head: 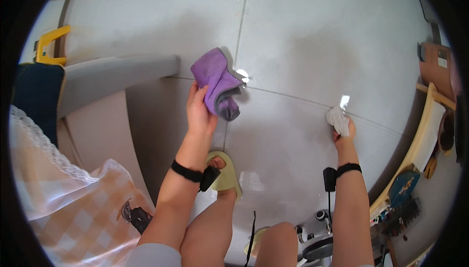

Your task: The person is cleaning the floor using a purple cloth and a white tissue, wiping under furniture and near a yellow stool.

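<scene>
A folded purple cloth (214, 67) with dark grey edging is gripped in my left hand (199, 107), held out over the tiled floor (278, 120). Its grey underside shows where the lower end curls over. Off to the right, my right hand (346, 133) is closed on a crumpled white tissue or wipe (338, 120). The fingers of that hand are mostly hidden by the white piece. Both wrists wear black straps with small black devices attached.
On the left stand a grey bench-like edge (121, 74), a yellow handle-like frame (53, 45) and a checked cloth with lace trim (84, 208). A wooden-edged shelf (410, 150) holding a hairbrush (403, 217) runs along the right. My foot wears a pale yellow slipper (229, 175).
</scene>
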Motion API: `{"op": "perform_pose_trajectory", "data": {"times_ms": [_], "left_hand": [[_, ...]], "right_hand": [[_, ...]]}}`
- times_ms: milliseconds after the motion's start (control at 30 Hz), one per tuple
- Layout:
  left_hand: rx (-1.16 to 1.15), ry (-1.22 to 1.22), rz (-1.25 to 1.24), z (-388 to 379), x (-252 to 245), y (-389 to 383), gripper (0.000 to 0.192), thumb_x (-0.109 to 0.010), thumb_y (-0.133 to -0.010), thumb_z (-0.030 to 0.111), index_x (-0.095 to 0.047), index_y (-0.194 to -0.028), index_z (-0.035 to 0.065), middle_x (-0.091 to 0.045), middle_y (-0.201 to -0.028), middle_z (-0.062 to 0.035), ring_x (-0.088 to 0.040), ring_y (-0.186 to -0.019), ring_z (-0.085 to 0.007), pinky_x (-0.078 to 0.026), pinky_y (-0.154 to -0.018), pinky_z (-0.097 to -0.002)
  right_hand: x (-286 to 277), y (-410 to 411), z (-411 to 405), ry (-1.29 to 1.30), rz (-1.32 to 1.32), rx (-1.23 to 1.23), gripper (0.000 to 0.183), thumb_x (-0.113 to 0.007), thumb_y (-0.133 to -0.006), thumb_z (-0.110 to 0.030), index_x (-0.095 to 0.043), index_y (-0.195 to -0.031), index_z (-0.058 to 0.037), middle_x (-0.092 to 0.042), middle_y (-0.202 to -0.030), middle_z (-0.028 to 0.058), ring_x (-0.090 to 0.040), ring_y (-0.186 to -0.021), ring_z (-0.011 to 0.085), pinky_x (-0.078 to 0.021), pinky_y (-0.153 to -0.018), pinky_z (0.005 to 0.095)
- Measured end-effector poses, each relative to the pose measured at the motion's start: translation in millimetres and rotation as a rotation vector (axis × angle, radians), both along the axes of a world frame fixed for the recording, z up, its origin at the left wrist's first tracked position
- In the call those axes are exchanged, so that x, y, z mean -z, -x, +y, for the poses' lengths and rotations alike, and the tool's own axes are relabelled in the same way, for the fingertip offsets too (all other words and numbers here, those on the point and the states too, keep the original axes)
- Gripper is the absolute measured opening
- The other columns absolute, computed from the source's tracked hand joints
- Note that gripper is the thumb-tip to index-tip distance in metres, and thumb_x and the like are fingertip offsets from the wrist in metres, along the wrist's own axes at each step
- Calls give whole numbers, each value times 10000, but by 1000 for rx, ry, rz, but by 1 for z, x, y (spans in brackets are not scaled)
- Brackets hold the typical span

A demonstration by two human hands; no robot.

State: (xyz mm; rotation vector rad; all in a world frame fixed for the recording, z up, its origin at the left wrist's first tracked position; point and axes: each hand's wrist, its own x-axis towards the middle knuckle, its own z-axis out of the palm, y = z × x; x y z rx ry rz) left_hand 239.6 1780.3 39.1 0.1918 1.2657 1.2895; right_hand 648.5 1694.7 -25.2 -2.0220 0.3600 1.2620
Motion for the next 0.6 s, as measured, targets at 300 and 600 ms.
{"op": "perform_pose_trajectory", "data": {"times_ms": [300, 600], "left_hand": [[160, 284, -252, -103, -60, 18, 344, -460, -872, 8, -480, -1216, -14, -553, -1158, -131, -558, -1045, -212, -466, -917, -332], [190, 529, -178, -117, -165, 32, 411, -506, -833, -3, -473, -1243, -7, -552, -1155, -119, -552, -1034, -196, -460, -896, -303]], "right_hand": [[-48, 37, 5, -174, -10, 29, 222, -486, -878, -367, -571, -892, -162, -600, -759, -16, -564, -615, 147, -453, -497, 247], [-191, 116, -15, -193, 310, 21, 282, -520, -849, -308, -547, -1076, -143, -601, -926, 14, -574, -757, 166, -486, -600, 282]]}}
